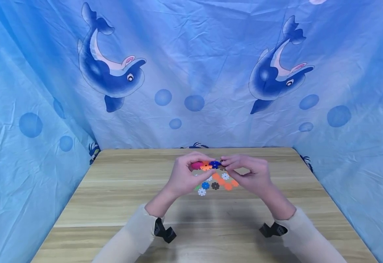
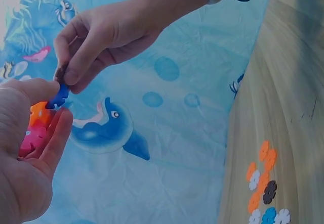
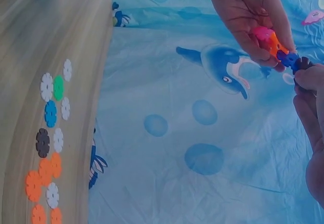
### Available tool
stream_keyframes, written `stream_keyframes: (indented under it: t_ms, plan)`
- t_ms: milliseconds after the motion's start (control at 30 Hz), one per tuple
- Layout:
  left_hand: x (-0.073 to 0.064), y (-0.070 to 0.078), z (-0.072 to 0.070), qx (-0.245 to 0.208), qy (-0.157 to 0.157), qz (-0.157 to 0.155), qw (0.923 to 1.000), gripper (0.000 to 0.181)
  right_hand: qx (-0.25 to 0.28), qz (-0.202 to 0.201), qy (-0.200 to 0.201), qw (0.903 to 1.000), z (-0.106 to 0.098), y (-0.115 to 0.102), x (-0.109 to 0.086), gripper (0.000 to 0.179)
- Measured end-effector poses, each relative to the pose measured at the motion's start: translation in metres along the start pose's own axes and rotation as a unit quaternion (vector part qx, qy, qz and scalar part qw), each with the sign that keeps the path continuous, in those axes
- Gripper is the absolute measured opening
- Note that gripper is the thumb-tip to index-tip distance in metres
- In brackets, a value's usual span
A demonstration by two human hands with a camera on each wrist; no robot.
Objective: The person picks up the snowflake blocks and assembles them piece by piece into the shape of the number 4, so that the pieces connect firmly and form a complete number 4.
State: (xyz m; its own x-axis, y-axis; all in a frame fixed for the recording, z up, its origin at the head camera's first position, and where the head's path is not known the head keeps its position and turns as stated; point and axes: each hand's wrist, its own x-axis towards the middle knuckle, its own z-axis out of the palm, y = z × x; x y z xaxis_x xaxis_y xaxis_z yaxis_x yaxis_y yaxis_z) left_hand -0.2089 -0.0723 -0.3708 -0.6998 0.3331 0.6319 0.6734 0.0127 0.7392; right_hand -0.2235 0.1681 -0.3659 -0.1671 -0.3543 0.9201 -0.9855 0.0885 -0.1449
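My left hand point(image 1: 185, 176) holds a short row of notched plastic snowflake discs above the table. In it are a pink disc point(image 3: 264, 33), an orange disc point(image 1: 206, 166) and a dark blue disc point(image 1: 214, 165). Thumb and fingers grip the row from both sides. Between thumb and fingertips, my right hand point(image 1: 253, 173) pinches a dark brown disc point(image 3: 302, 63) at the free edge of the blue one. Brown and blue meet edge to edge in the right wrist view; how far their slots interlock cannot be told. Fingers partly cover the pink and brown discs.
Below the hands, loose discs lie flat on the wooden table point(image 1: 119, 204): several orange discs point(image 3: 33, 186), several white discs point(image 1: 202, 192), a lighter blue disc point(image 1: 205, 185), a brown disc point(image 1: 215, 186) and a green disc point(image 3: 58, 87). A blue dolphin-printed curtain point(image 1: 191, 44) surrounds the table.
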Motion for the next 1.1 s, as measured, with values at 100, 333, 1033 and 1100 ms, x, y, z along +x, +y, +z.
stream_keyframes:
  t_ms: [100,333,1033,1100]
  plan:
    - [0.0,0.0,-0.003,-0.012,0.005,-0.012,0.9999,0.024,-0.027,0.007,-0.004,0.9996,0.0,0.001,-0.001,0.012]
    - [0.0,-0.002,-0.021,0.007,0.029,-0.035,0.9989,0.023,-0.109,0.119,-0.047,0.9858,0.0,0.011,-0.012,0.027]
    - [-0.002,-0.004,-0.032,-0.001,0.036,-0.053,0.9979,0.021,-0.053,0.342,-0.285,0.8939,0.071,0.041,-0.058,0.018]
    - [-0.002,-0.003,-0.032,0.001,0.034,-0.056,0.9979,0.021,-0.051,0.358,-0.302,0.882,0.074,0.045,-0.063,0.019]
